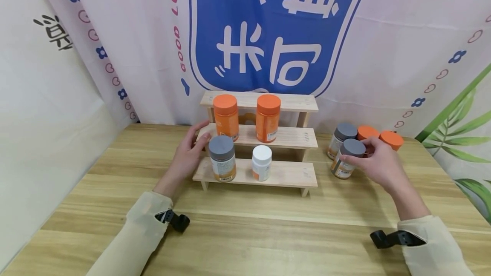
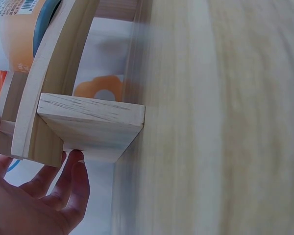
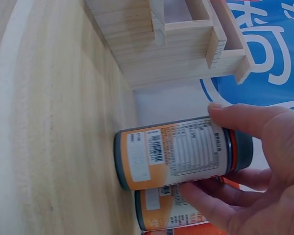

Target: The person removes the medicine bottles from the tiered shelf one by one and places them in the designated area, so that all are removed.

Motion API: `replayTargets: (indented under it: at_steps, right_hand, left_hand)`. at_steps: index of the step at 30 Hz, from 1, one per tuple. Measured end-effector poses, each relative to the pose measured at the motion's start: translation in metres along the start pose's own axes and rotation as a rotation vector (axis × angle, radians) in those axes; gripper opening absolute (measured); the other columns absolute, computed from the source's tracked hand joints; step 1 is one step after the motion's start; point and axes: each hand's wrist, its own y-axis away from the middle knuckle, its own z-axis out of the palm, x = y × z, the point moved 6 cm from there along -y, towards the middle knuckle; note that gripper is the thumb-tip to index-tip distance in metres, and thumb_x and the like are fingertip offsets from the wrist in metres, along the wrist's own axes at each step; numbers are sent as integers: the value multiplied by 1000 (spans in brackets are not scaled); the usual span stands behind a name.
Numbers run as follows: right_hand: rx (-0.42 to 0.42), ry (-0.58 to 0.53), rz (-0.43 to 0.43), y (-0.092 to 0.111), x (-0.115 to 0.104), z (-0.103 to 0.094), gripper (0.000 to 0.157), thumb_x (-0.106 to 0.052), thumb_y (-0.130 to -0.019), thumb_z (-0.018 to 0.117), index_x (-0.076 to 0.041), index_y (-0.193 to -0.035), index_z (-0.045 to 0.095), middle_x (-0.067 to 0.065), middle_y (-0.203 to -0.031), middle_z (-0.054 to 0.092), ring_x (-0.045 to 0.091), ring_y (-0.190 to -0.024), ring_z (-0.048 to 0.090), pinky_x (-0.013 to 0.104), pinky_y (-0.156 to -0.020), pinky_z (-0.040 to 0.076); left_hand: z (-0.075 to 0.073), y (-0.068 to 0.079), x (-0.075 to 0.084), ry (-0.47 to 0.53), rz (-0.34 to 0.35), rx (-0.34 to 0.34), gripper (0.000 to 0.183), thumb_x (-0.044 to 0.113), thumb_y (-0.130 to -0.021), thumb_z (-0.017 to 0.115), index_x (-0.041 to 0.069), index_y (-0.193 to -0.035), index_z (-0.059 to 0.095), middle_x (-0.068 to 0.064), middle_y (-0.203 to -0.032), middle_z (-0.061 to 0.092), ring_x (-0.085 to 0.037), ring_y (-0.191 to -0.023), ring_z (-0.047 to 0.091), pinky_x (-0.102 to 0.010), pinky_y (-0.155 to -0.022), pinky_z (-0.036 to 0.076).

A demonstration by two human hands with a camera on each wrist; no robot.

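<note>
My right hand (image 1: 379,163) holds a grey-lidded supplement bottle (image 1: 343,168) near its top, thumb on one side and fingers on the other. In the right wrist view this bottle's base is close to the tabletop, beside a second grey-lidded bottle (image 3: 171,208). At the left end of the three-tier wooden shelf (image 1: 287,173), my left hand (image 1: 188,150) rests with loosely bent fingers at its side. On the bottom tier stand a grey-lidded bottle (image 1: 223,161) and a small white bottle (image 1: 262,165). Two orange bottles (image 1: 227,120) occupy the middle tier.
Behind my right hand, two orange lids (image 1: 368,132) show next to another grey-lidded bottle (image 1: 339,142). A printed curtain (image 1: 153,54) hangs behind the wooden table (image 1: 245,233). The shelf's top tier (image 1: 261,100) stands close to that curtain.
</note>
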Motion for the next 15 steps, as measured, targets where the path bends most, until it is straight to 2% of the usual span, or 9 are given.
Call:
replayTargets:
  at_steps: [6,10,13,15]
  right_hand:
    - [-1,52,-42,1,-5,-6,93,-62,-88,80,5,-144,50,30,-133,62,43,-118,60,49,-90,52]
    - [85,5,-77,5,-11,-16,83,-60,-91,78,3,-140,56,27,-133,63,40,-117,62,29,-84,52]
    - [164,-18,-121,9,-19,-22,74,-56,-93,78,0,-137,60,24,-132,66,36,-116,62,16,-78,46]
    - [211,-21,-157,12,-25,-23,69,-54,-94,77,-2,-136,62,23,-131,68,33,-113,61,14,-77,44]
  left_hand:
    - [-1,1,0,-1,-7,-5,51,41,-114,47,29,-163,40,-17,-147,57,-28,-123,55,-36,-102,45]
    - [-1,4,3,5,0,-7,51,39,-114,46,27,-164,39,-18,-147,57,-27,-122,56,-35,-101,46]
    - [0,5,5,11,1,-9,51,38,-114,46,26,-164,39,-19,-147,58,-28,-122,56,-34,-101,46]
    - [0,5,6,16,-1,-10,51,37,-115,46,26,-164,39,-18,-147,58,-28,-122,56,-35,-101,46]
